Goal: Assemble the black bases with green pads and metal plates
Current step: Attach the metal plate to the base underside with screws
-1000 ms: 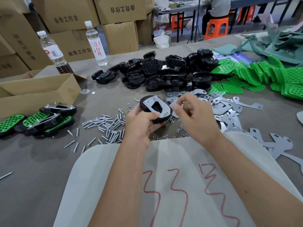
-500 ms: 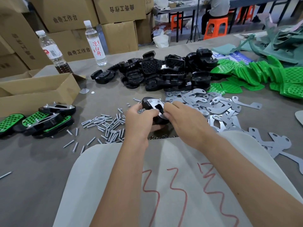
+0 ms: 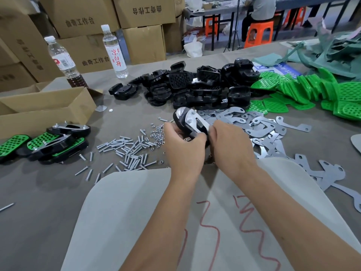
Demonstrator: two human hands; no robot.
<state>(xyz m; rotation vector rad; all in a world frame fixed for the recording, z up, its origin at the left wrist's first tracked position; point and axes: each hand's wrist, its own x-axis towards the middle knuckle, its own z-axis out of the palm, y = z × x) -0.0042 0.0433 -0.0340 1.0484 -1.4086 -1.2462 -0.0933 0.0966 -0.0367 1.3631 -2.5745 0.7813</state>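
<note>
**Black base getting its plate fitted, big pile left to go**

It's being held mid-frame, tilted up, gripped by the left hand, while the shiny metal plate on it is being pinched by the right hand. Only a few finished units are lying at left. Glossy black bases, perforated green pads, flat grey plates and screws are being left waiting, so it's early days.

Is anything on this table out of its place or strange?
One screw lies alone near the left edge of the table, apart from the screw pile. A small disc also lies alone by the cardboard box. Nothing looks spilled or damaged.
</note>
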